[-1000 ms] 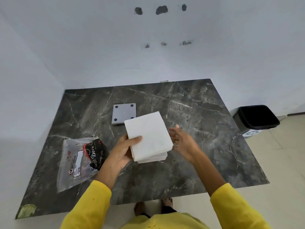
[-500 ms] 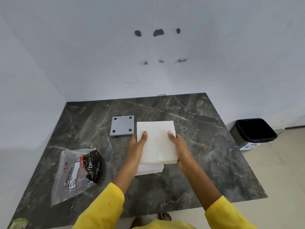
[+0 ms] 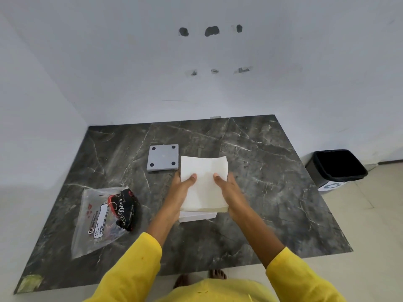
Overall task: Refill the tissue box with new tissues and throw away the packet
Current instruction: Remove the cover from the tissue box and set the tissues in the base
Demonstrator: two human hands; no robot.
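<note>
A thick white stack of tissues (image 3: pixel 204 184) is held level over the middle of the dark marble table (image 3: pixel 272 192). My left hand (image 3: pixel 182 188) grips its left edge and my right hand (image 3: pixel 229 188) its right edge, thumbs on top. Directly beneath the stack sits the white tissue box (image 3: pixel 197 216), mostly hidden, only its near edge showing. The grey box lid (image 3: pixel 163 157), with dark pads at its corners, lies flat behind and to the left. The clear plastic tissue packet (image 3: pixel 102 219) with black and red print lies flat at the table's left.
A black waste bin (image 3: pixel 338 167) stands on the tiled floor to the right of the table. White walls close the back and left sides. My bare feet (image 3: pixel 199 277) show below the table's near edge.
The stack was tilted and held mainly by my left hand; my right hand took the right edge, and the stack now sits square and level over the box.
</note>
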